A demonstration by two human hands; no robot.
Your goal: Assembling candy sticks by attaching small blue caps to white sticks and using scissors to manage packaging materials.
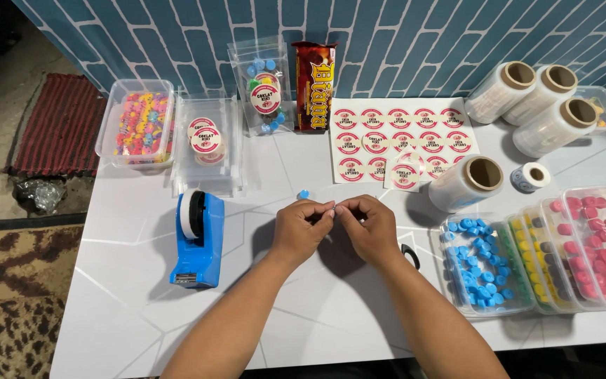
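- Two bare hands meet over the middle of a white desk (135, 295), seen from above.
- The left hand (301, 229) is curled, its fingertips pinched together against those of the right hand (367, 226), which is curled the same way.
- Something small and pale sits between the pinched fingertips; what it is cannot be told.
- A small blue piece (304, 194) lies on the desk just beyond the left hand, apart from it.
- A blue tape dispenser (198, 239) stands to the left of the hands.
- To the right, a clear tray of blue pieces (482, 263) sits beside further clear trays holding yellow, green, brown and pink pieces (590, 242).
- Black scissor handles (410, 255) peek out from behind the right wrist.
- A sheet of round red-and-white stickers (401, 138) lies beyond the hands, with a roll of clear film (467, 184) on its side next to it.
- Three more film rolls (534, 102) rest at the far right, by the blue brick-patterned wall.
- A clear tub of multicoloured pieces (137, 126), a clear pouch (264, 88) and a brown-red packet (314, 84) line the far edge.
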